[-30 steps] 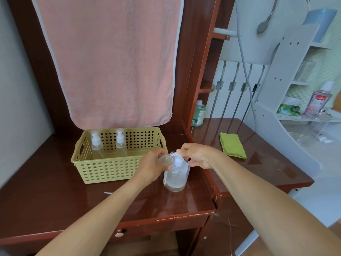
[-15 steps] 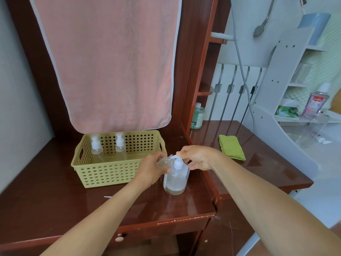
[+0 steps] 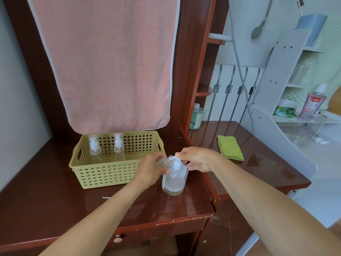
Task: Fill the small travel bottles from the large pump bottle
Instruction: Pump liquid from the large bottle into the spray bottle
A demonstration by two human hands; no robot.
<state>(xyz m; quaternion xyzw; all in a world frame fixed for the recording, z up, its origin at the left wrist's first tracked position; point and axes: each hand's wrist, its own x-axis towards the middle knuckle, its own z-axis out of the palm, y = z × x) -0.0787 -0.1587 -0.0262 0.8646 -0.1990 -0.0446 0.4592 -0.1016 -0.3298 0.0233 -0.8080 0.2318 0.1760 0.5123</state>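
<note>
The large clear pump bottle (image 3: 174, 182) stands on the brown desk (image 3: 55, 200), with a little liquid at its bottom. My left hand (image 3: 150, 171) grips a small clear travel bottle (image 3: 164, 162), tilted with its open neck at the pump's spout. My right hand (image 3: 196, 159) rests on the white pump head (image 3: 177, 163), fingers curled over it. Two more small pump bottles (image 3: 95, 147) (image 3: 118, 145) stand upright in the yellow-green perforated basket (image 3: 110, 172) to the left.
A pink towel (image 3: 110, 61) hangs behind the basket. A green cloth (image 3: 229, 150) lies on the right desk section, with a green bottle (image 3: 196, 117) in the corner behind it. White shelves (image 3: 287, 85) with toiletries stand at the far right.
The camera view has shifted slightly. Both hands stay at the pump bottle, with the small bottle held at the spout.
</note>
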